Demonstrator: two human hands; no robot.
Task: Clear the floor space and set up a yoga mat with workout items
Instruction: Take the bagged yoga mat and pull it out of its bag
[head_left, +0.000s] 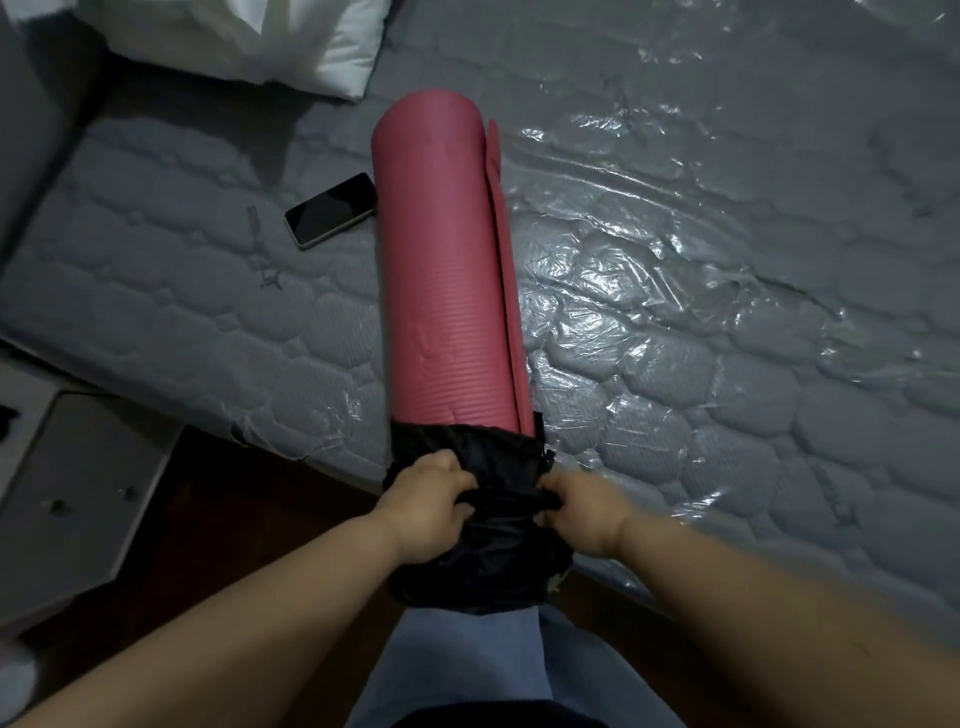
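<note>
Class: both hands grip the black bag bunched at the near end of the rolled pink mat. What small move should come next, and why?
Probably pull the black bag further toward the body: the left hand and right hand already hold it, and only the near end of the pink mat remains covered.

The near end of the rolled pink foam yoga mat (441, 280) is hidden inside the bunched black fabric bag (478, 551). The fingers (457, 501) of both hands are buried in the bag's folds. At 11 o'clock, the white pillow (332, 47) is cut off by the top edge. At 9 o'clock, the grey flat box (78, 493) runs off the left edge.
</note>
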